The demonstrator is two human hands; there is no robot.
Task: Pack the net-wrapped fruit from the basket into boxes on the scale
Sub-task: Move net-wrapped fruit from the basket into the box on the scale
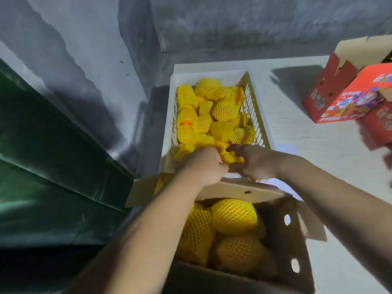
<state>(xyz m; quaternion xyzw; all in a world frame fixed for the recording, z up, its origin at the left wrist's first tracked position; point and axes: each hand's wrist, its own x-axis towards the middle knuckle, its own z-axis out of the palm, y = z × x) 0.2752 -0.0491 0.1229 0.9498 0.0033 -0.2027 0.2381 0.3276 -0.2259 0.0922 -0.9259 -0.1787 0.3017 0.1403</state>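
Observation:
A white slatted basket [253, 107] holds several fruits in yellow foam net [224, 109]. Both my hands reach into its near end. My left hand [201, 164] curls over net-wrapped fruit at the near left. My right hand [252, 162] curls round a yellow net-wrapped fruit [230, 157] between the two hands. Below my arms stands an open brown cardboard box [292, 236] with several netted fruits [233, 215] inside. The scale under the box is hidden.
Red printed cartons [347, 96] stand at the back right on the white table [307, 134]. A dark green surface [42, 166] runs along the left. A grey wall [212, 24] rises behind the basket.

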